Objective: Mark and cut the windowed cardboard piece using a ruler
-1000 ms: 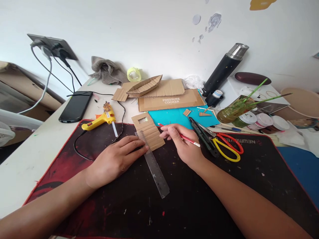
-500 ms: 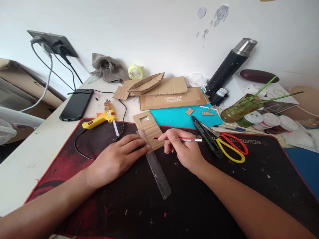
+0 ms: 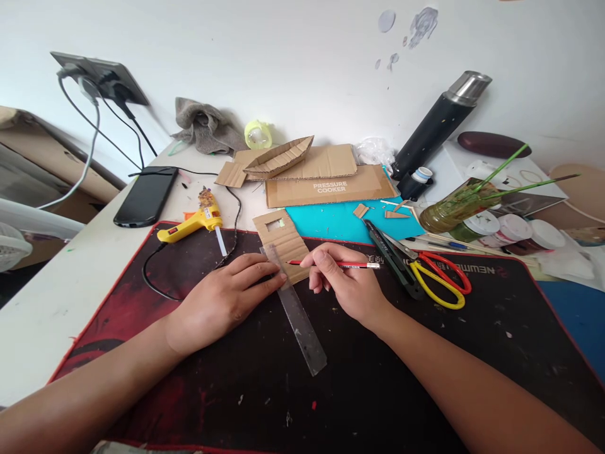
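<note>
My left hand (image 3: pixel 231 293) lies with fingers stretched out, their tips pressing on a clear plastic ruler (image 3: pixel 302 334). The ruler slants across a small cardboard piece (image 3: pixel 281 236) that has a rectangular cut-out near its far end. Part of the cardboard and ruler is covered by my left fingers. In my right hand (image 3: pixel 343 277) is a red and black pencil (image 3: pixel 362 265), gripped between thumb and fingers. Its point is at the cardboard beside the ruler's right edge; whether it touches I cannot tell.
Left stands a yellow glue gun (image 3: pixel 189 227) with its cord, near a black phone (image 3: pixel 146 195). Right of my hands lie a utility knife (image 3: pixel 390 255) and scissors (image 3: pixel 439 280). Behind are a cardboard boat shape (image 3: pixel 281 157), cardboard sheets (image 3: pixel 331 188), a black flask (image 3: pixel 435 129) and paint jars (image 3: pixel 513 230).
The pencil tip has shifted very slightly left, closer to the ruler. Otherwise my hands, the ruler and the cardboard look nearly the same, apart from a small camera shift.
</note>
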